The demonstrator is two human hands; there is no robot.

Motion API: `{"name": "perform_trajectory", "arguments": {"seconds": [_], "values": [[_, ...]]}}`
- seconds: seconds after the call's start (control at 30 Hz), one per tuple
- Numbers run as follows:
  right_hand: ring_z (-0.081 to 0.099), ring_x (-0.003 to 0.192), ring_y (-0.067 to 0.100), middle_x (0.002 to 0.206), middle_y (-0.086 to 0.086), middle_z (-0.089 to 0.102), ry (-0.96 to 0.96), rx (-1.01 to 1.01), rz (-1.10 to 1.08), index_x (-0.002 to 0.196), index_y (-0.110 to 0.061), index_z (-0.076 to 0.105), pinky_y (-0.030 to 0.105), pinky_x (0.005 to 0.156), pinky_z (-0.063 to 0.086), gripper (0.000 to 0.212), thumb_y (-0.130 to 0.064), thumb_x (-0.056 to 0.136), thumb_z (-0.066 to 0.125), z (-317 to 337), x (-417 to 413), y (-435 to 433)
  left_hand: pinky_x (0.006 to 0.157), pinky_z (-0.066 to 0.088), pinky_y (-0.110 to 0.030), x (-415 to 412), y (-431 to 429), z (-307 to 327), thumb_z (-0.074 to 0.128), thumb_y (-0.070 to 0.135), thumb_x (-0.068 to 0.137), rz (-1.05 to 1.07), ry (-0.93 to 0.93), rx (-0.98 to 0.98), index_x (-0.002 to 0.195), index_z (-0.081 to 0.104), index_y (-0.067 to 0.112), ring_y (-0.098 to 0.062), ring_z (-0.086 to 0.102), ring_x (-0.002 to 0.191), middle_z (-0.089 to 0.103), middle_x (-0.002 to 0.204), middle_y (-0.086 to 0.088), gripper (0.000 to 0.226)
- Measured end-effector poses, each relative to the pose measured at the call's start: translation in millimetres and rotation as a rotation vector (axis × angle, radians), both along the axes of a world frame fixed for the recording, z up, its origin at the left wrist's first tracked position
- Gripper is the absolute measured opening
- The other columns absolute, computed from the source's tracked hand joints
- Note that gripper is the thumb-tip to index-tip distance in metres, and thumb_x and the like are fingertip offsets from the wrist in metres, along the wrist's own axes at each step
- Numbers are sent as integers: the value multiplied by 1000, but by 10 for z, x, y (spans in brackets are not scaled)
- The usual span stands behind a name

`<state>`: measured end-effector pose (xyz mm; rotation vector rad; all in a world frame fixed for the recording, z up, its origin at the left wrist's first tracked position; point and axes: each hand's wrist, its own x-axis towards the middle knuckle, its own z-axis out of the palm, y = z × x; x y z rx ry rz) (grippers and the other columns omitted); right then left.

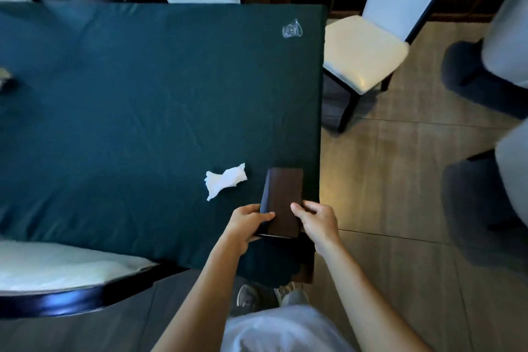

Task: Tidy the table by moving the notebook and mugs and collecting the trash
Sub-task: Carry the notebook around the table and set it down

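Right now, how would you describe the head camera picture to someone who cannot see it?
A person's left hand and right hand grip a brown notebook at the near right corner of a table covered in dark green cloth. A crumpled white tissue lies just left of it, a clear plastic wrapper near the far right corner.

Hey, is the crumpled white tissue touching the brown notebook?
Apart. The head view shows a strip of green tablecloth between the tissue and the notebook.
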<state>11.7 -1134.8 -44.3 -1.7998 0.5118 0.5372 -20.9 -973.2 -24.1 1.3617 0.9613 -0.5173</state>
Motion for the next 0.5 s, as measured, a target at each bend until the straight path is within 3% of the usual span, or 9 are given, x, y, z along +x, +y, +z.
{"name": "perform_trajectory", "arguments": {"seconds": [0.17,0.27,0.4,0.5], "values": [[71,89,17,94,-6,75,14,-168,166,108,-20,77,43,86,63,29,-41,88,75,-255,-78,-11,83,64,-38,-64,22,-234,84,24,83,-111,34,232,117,75,21,-22,74,93,78,98,-1,35],[71,96,19,97,-5,76,-21,-366,299,110,-22,72,39,88,60,38,-49,83,76,-322,-33,-36,81,56,-29,-106,9,-239,82,35,83,-302,50,469,129,69,23,-22,69,98,73,107,-3,50],[68,96,20,100,-2,73,-161,-561,445,122,-23,59,36,81,58,54,-53,81,76,-309,10,-30,83,53,-35,-63,-25,-206,73,46,85,-630,72,800,114,68,15,-30,67,109,67,109,-5,43],[59,109,22,121,4,58,-368,-563,544,136,-22,49,34,83,58,66,-40,80,80,-312,7,-21,85,54,-42,-36,-72,-195,70,39,89,-775,8,928,142,49,23,-31,61,119,54,134,-6,60]]}}
